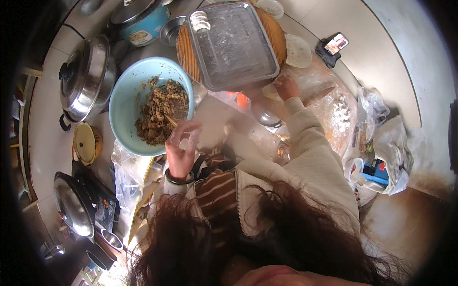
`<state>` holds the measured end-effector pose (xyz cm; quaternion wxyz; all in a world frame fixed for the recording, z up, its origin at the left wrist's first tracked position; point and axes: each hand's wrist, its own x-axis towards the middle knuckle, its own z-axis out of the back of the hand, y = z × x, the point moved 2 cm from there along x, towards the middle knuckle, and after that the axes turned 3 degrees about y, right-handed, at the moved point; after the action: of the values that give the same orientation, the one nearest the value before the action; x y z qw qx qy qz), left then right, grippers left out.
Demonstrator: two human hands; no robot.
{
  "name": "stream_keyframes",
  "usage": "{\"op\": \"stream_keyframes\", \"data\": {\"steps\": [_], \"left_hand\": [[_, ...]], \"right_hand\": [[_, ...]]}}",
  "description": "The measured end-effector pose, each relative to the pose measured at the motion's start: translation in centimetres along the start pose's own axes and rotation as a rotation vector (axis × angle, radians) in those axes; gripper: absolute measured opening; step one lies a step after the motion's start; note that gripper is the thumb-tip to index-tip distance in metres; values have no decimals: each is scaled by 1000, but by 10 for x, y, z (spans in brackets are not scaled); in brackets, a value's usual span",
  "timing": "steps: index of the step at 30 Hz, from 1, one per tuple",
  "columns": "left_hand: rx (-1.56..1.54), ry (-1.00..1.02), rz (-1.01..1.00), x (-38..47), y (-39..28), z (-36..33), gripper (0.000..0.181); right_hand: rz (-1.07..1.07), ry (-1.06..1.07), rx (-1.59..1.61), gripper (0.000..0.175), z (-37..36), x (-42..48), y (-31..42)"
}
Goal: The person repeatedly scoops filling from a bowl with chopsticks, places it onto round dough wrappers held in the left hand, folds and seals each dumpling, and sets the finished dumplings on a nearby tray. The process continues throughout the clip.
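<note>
My left hand (181,150), with a dark bangle at the wrist, is at the near rim of a light-blue bowl (120,107). Its fingers are curled, and whether they hold anything is unclear. Minced filling (162,111) lies in the bowl with a wooden stick, perhaps a chopstick (170,120), standing in it. My right hand (286,87) is beside a thin round dough wrapper (271,93), near the tray's corner; its grip is hard to make out. Beyond, a grey plastic tray (232,50) carries several white dumplings (199,20) at its far left corner.
A round wooden board (281,35) lies under the tray. To the right are a tapered wooden rolling pin (320,95), floured dough pieces (341,113) and a phone on a stand (336,43). Lidded pots (84,78) and a blue cooker (146,26) stand left.
</note>
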<state>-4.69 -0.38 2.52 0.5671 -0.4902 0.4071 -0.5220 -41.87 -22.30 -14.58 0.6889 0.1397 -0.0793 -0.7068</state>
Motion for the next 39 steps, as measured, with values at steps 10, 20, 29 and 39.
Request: {"op": "stream_keyframes", "data": {"steps": [10,20,29,39], "left_hand": [[3,34,-15,-2,3,-1,23],[-26,54,4,-2,7,-3,19],[-69,121,0,-4,8,-6,24],[-224,164,91,-2,9,-5,26]], "right_hand": [[15,-177,72,15,5,-11,-1],[40,-101,-4,15,5,3,3],[12,-62,112,14,5,-3,3],[19,-49,133,12,78,-68,34]]}}
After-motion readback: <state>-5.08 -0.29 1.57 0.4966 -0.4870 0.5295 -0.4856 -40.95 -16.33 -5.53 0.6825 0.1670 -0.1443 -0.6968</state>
